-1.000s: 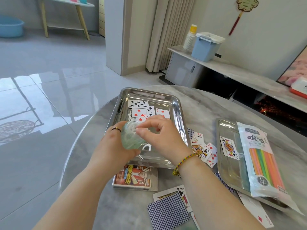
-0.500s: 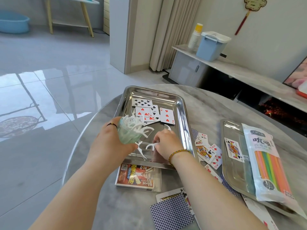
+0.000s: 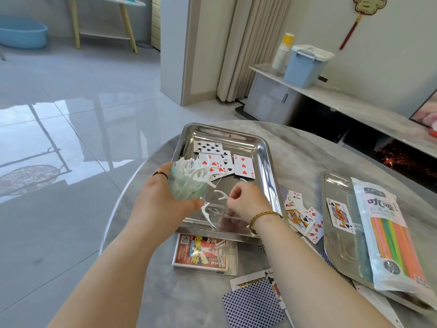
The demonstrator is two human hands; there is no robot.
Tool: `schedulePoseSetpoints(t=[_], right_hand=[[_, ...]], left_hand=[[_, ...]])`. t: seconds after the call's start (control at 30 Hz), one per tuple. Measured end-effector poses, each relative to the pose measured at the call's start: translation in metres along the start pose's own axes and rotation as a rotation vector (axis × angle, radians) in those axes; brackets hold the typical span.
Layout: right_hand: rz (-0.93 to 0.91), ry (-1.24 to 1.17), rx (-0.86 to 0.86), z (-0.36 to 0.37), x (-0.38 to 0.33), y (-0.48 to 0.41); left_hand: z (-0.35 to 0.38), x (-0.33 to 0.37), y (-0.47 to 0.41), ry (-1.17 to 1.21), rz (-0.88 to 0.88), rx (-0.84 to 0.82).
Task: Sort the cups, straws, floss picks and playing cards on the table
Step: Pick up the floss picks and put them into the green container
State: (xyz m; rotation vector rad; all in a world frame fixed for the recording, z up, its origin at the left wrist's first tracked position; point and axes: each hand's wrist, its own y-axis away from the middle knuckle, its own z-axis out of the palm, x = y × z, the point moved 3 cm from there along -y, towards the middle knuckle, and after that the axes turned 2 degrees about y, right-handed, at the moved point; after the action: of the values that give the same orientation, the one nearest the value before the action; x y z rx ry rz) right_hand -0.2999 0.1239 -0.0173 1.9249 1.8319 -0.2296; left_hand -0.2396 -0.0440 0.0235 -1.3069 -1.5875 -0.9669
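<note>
- The left hand (image 3: 163, 200) wraps its fingers round a pale green cup (image 3: 186, 187), held tilted over the near left corner of the steel tray (image 3: 271, 166). White floss picks (image 3: 191, 166) bristle from its mouth.
- The right hand (image 3: 247, 201) hangs over the tray floor with fingers curled, its tips pinching the handle end of a loose floss pick (image 3: 220, 193) just right of the cup.
- A second floss pick (image 3: 206, 213) lies on the tray by the left thumb, apart from the right fingers.
- Playing cards (image 3: 243, 165) lie face up at the tray's far end.
</note>
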Motion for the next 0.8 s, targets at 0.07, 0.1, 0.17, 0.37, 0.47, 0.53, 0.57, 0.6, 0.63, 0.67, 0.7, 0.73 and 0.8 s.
schedulePoseSetpoints(t=[0.07,0.1,0.17,0.37,0.47,0.53,0.57,0.6,0.63,0.67,0.7,0.73,0.8], right_hand=[[-0.045,0.023,0.103,0.001,-0.008,0.002],[-0.080,0.061,0.130,0.003,-0.014,0.003],[-0.153,0.133,0.130,0.012,-0.026,0.006],[-0.187,0.231,-0.016,0.035,-0.037,0.014],[-0.139,0.285,-0.090,0.034,-0.037,0.013],[-0.132,0.364,-0.144,0.033,-0.044,0.012],[-0.146,0.413,-0.166,0.033,-0.048,0.012],[-0.165,0.457,-0.175,0.033,-0.053,0.011],[-0.180,0.498,-0.181,0.033,-0.057,0.012],[-0.195,0.529,-0.181,0.034,-0.059,0.010],[-0.204,0.560,-0.179,0.034,-0.061,0.009],[-0.214,0.589,-0.179,0.035,-0.061,0.008],[-0.222,0.637,-0.168,0.035,-0.061,0.007]], left_hand=[[-0.001,-0.001,0.000,0.019,-0.006,-0.003],[-0.002,-0.001,0.000,0.019,-0.006,-0.001],[-0.005,0.000,0.000,0.017,0.002,0.018],[-0.014,0.000,0.000,0.059,0.004,0.051],[-0.015,-0.001,0.000,0.064,-0.008,0.056],[-0.015,-0.002,-0.001,0.061,-0.008,0.061],[-0.015,-0.002,-0.001,0.061,-0.009,0.062],[-0.015,-0.002,-0.002,0.059,-0.009,0.062],[-0.015,-0.003,-0.002,0.058,-0.009,0.063],[-0.016,-0.003,-0.002,0.058,-0.010,0.064],[-0.016,-0.003,-0.002,0.056,-0.010,0.065],[-0.016,-0.003,-0.003,0.052,-0.009,0.066],[-0.017,-0.005,-0.003,0.046,-0.008,0.065]])
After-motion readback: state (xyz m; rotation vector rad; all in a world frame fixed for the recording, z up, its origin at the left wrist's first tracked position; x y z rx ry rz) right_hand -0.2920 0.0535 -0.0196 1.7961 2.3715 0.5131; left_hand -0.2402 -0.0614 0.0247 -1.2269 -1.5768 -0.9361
